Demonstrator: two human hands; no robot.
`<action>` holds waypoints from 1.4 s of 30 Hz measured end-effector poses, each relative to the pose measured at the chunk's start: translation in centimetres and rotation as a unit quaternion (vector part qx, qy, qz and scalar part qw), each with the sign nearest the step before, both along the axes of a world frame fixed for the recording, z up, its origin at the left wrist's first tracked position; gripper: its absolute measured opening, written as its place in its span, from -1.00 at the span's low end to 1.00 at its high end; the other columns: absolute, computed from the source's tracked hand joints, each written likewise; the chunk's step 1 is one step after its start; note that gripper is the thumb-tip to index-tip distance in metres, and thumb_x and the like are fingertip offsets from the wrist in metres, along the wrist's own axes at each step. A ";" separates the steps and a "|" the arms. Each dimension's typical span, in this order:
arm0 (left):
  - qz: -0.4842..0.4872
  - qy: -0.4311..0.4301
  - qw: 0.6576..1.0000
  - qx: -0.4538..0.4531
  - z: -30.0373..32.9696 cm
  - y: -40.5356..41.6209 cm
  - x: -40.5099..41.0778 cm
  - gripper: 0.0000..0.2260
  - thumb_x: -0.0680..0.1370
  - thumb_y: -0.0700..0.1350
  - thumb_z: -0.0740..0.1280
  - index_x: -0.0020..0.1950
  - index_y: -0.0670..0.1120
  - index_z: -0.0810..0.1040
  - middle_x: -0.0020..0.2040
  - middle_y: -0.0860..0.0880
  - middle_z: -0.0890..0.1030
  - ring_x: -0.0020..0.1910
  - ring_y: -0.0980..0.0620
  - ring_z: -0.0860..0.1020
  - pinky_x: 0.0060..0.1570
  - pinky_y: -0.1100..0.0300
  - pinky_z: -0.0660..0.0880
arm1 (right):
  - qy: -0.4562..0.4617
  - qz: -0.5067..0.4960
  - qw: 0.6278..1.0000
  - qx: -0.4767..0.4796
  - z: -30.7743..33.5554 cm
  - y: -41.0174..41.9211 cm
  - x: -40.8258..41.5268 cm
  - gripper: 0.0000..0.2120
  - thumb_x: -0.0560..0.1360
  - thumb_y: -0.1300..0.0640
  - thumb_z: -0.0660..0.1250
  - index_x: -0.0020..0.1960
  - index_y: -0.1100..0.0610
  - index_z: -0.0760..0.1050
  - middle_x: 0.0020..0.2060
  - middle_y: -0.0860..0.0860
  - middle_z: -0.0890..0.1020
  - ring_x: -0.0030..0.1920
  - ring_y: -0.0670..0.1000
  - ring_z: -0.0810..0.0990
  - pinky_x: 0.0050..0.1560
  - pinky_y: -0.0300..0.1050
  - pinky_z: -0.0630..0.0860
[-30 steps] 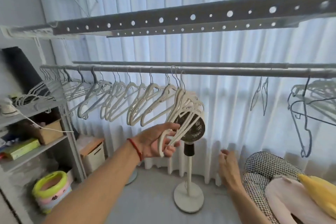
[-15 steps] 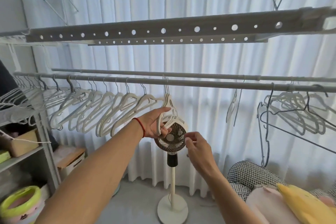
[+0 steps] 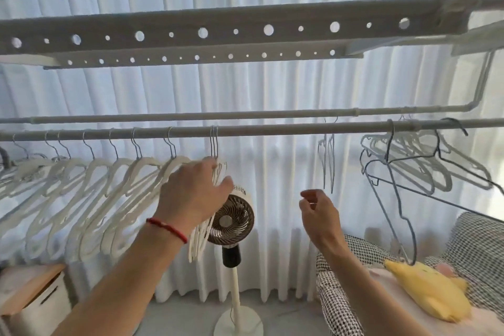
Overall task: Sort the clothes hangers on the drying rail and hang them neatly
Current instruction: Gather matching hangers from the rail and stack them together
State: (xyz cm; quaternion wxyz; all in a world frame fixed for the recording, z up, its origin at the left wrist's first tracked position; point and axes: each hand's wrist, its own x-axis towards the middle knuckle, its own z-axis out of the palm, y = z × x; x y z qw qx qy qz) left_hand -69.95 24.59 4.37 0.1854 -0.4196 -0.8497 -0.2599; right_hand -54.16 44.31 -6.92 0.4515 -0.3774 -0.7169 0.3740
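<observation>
The left hand (image 3: 195,195) is curled loosely around a small bunch of white hangers (image 3: 200,237), fingers over their shoulders just under the hooks; how many are in the bunch cannot be counted, though 2 wire hooks (image 3: 214,142) rise from above the knuckles to the near drying rail (image 3: 272,129). The bunch's lower ends trail below the wrist, in front of a standing fan (image 3: 231,219) that sits just right of the hand. The right hand (image 3: 317,210) is empty, fingers half bent with thumb and forefinger close together, hanging apart from everything, to the right of the fan.

Left of the left hand, a row of white hangers (image 3: 90,199) already leans along the rail, evenly spaced. Well to the right of the right hand, 2 thin hangers (image 3: 328,161) dangle from the far rail, and beyond them a tangled cluster of grey wire hangers (image 3: 409,169) crowds the rail's end above a checked cushion (image 3: 354,259) and a yellow soft toy (image 3: 428,289).

The risk I judge nearest: the hold is loose and covers several hangers at once, so sliding or lifting them could shake one hook off the rail and drop it onto the fan. Pushing the bunch left could also mesh its arms with the neighbouring hanger. Later, pulling 1 wire hanger from the right cluster may drag the others with it.
</observation>
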 end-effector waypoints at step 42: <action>-0.121 -0.718 0.681 0.075 -1.7 39.0 3.7 -0.56 0.56 0.02 0.29 0.32 -0.22 0.31 0.22 -0.27 0.37 -0.35 -0.05 0.29 -0.47 0.25 0.36 | 0.129 0.087 0.947 -0.281 3.2 24.1 0.8 -0.62 0.44 -0.24 0.26 -0.18 0.10 0.40 -0.26 0.09 0.48 -0.38 0.07 0.41 -0.30 -0.02 0.42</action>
